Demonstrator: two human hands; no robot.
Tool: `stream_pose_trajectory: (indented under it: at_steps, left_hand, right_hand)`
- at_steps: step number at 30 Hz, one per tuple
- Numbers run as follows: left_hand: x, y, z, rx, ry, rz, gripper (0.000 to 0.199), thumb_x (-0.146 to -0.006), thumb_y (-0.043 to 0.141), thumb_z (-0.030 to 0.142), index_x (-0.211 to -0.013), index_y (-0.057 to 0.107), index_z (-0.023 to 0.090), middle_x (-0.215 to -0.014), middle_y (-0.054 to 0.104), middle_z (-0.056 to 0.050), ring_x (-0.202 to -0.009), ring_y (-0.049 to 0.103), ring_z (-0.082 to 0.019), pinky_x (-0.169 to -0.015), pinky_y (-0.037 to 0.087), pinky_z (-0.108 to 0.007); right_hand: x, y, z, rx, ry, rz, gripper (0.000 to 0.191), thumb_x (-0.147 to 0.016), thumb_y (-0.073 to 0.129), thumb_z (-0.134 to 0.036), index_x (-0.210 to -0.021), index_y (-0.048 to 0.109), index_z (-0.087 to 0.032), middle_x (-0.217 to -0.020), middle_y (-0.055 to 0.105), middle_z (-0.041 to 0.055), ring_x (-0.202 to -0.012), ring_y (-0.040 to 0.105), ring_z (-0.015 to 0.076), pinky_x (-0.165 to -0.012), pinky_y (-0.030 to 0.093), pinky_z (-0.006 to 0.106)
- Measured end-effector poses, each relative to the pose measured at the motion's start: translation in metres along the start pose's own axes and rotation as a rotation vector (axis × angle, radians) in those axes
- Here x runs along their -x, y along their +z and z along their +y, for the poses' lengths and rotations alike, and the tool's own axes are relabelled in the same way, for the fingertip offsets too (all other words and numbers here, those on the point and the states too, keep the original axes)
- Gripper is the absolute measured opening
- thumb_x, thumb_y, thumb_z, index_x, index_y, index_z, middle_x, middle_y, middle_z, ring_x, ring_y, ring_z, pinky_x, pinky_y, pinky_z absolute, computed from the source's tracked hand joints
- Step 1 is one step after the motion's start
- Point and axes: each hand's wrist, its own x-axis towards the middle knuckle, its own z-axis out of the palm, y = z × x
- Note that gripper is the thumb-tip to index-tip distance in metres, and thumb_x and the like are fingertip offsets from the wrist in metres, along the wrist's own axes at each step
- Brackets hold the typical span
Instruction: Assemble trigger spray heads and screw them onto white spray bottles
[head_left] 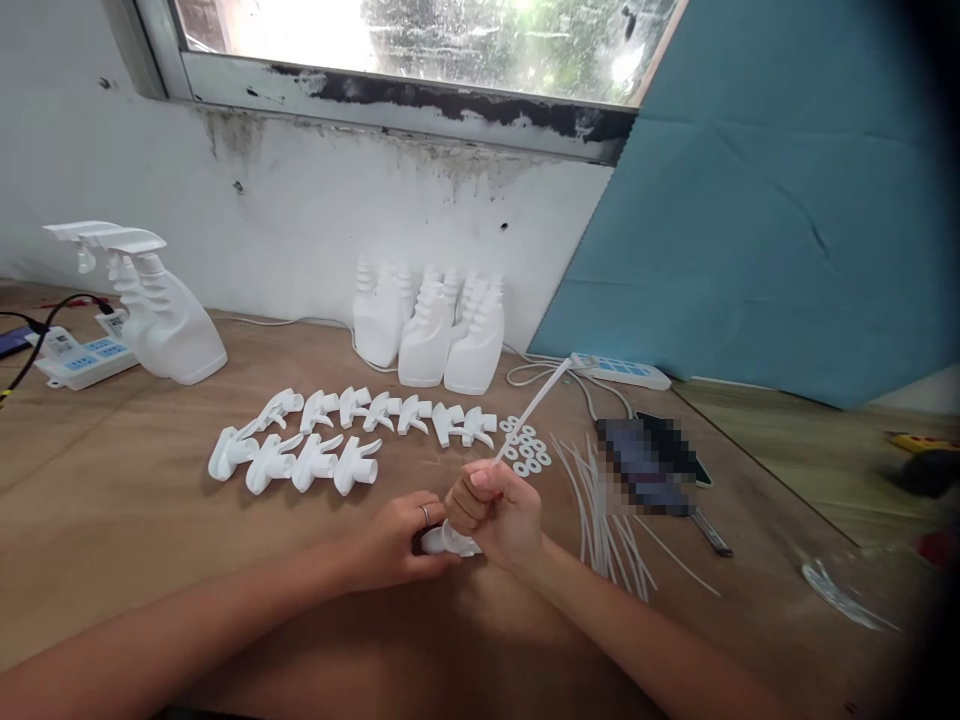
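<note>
My left hand (416, 540), with a ring on one finger, is wrapped round a white trigger spray head (442, 541) low over the table. Closed in a fist just above it, my right hand (499, 510) grips a thin white dip tube (536, 405), which sticks up and to the right. The tube's lower end is hidden by the fingers, so whether it sits in the spray head does not show. Beyond my hands lie two rows of white trigger spray heads (315, 462). Several white ring washers (527, 465) and a bundle of loose dip tubes (600, 540) lie to the right.
White bottles (472, 345) stand by the wall; bottles with spray heads (176, 320) stand left, beside a power strip (94, 362). Another power strip (626, 372), phones (645, 465) and a cutter knife (711, 532) lie right. A blue cloth (772, 200) hangs behind.
</note>
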Motion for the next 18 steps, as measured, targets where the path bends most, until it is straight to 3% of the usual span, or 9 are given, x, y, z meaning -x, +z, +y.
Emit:
stream_pose_trajectory:
  at_steps: [18]
  left_hand:
    - [0.0012,0.0021,-0.0028,0.067,-0.003,0.002,0.014,-0.08,0.063,0.029,-0.091,0.062,0.02,-0.093,0.062,-0.004,-0.081,0.057,-0.019,-0.073,0.049,-0.029]
  right_hand:
    - [0.0008,0.0046,0.0011,0.06,-0.021,-0.015,0.041,-0.067,0.057,-0.024,-0.047,0.021,-0.022,-0.04,0.017,-0.0095,-0.036,0.01,0.004,-0.037,0.01,0.021]
